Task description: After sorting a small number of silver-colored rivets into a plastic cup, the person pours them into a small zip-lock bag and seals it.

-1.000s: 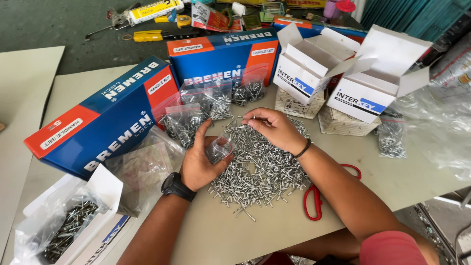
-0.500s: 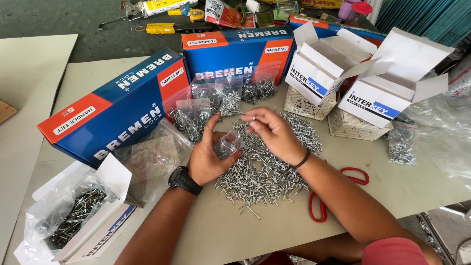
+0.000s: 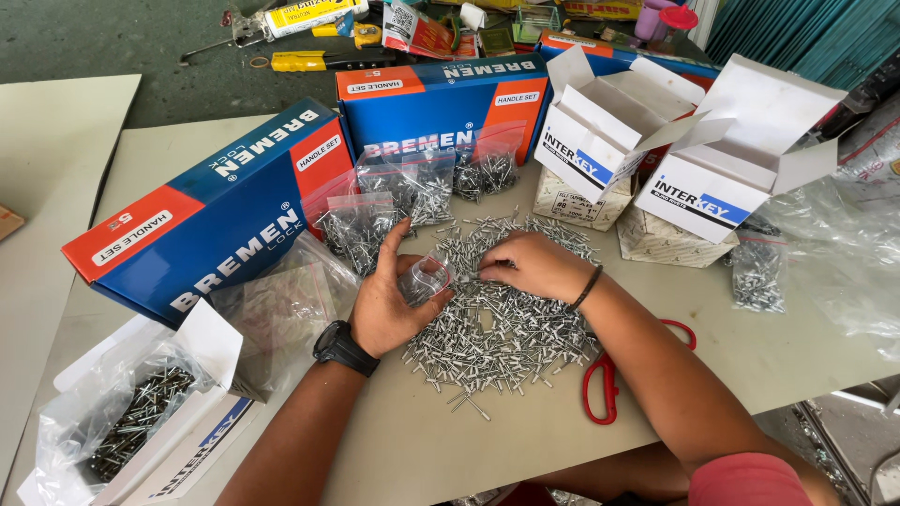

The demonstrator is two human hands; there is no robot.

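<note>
While the worktop (image 3: 562, 440) carries the whole spread, its largest items are two long blue-and-red boxes (image 3: 225, 234) lying along the far left, then two opened white cartons (image 3: 600, 150) standing at the far right with flaps raised. Between them lie several filled clear bags (image 3: 412, 187), and an open carton at the near left holds a larger bag of darker rivets (image 3: 131, 422). A loose heap of silver rivets (image 3: 506, 328) covers the middle of the worktop, with red scissors (image 3: 600, 384) just beside it, partly under the right forearm. The left hand (image 3: 389, 300), grip curled around a small clear bag (image 3: 427, 278), holds it at the heap's edge; the right hand (image 3: 534, 267), fingertips pinched at the bag's mouth, appears to be feeding rivets in. Judged from this, filling is under way, and the next move calls for picking more rivets from the heap.
</note>
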